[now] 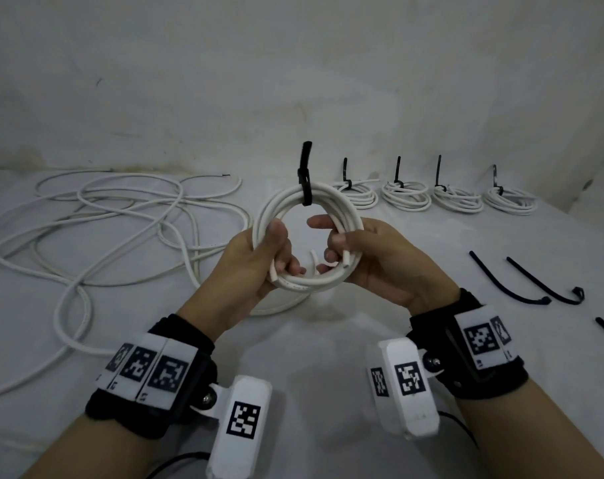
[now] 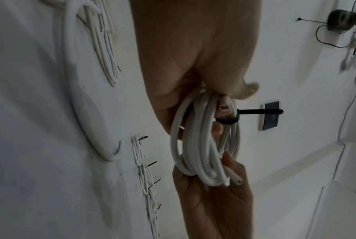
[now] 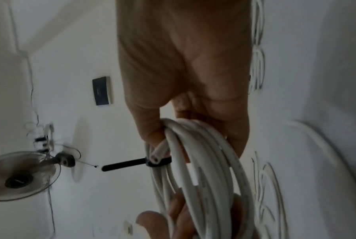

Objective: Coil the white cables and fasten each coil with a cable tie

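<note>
I hold a white cable coil (image 1: 295, 198) upright above the table in both hands. A black cable tie (image 1: 305, 174) is looped round its top, tail sticking up. My left hand (image 1: 274, 252) grips the coil's left side, fingers curled through the ring. My right hand (image 1: 342, 248) grips the right side, fingers curled over the strands and a cut cable end (image 1: 346, 262). The left wrist view shows the coil (image 2: 201, 145) edge on with the tie (image 2: 254, 111) pointing right. The right wrist view shows the coil (image 3: 205, 169) and tie (image 3: 123, 165).
Several tied coils (image 1: 457, 197) stand in a row at the back right. Loose white cable (image 1: 114, 216) sprawls over the left of the white-covered table (image 1: 328, 340). Spare black ties (image 1: 521, 278) lie at the right. A wall rises behind.
</note>
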### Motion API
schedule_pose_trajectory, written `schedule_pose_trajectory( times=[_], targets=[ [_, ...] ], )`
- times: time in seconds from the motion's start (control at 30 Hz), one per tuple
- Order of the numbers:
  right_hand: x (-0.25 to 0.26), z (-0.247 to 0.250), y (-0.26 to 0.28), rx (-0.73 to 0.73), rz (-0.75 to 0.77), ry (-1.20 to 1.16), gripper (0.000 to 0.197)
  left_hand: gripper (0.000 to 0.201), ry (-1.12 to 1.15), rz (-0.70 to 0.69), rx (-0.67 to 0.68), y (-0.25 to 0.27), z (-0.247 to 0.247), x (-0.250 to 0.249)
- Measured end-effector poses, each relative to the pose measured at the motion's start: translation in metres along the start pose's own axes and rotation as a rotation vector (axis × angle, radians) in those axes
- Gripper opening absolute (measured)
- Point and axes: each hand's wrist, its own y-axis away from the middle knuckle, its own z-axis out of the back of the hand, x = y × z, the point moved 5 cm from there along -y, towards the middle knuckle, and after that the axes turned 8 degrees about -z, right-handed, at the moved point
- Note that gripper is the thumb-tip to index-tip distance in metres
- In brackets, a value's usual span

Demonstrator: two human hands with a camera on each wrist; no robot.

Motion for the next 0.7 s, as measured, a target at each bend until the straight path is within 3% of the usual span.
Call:
schedule_pose_trajectory(
  times=[0.2,0.37,0.5,0.63,0.7],
  targets=[
    [0.004,0.001,0.000,-0.136,0.092,0.090,0.016,0.045,0.157,0.108,-0.074,0.000,-0.005,0.000],
    [0.007,-0.001,0.002,-0.216,0.179,0.138,0.014,0.045,0.180,0.153,-0.020,0.000,-0.005,0.000],
    [0.006,0.004,0.001,-0.229,0.154,0.112,0.020,0.046,0.073,0.150,-0.066,-0.001,-0.001,-0.001],
    [0.003,0.000,0.002,-0.251,0.138,0.356,0.011,0.033,-0.031,0.082,-0.165,-0.004,0.010,-0.004],
    [0.001,-0.004,0.001,-0.290,0.138,0.390,0.009,0.039,-0.067,0.062,-0.172,-0.005,0.012,-0.006]
  ],
)
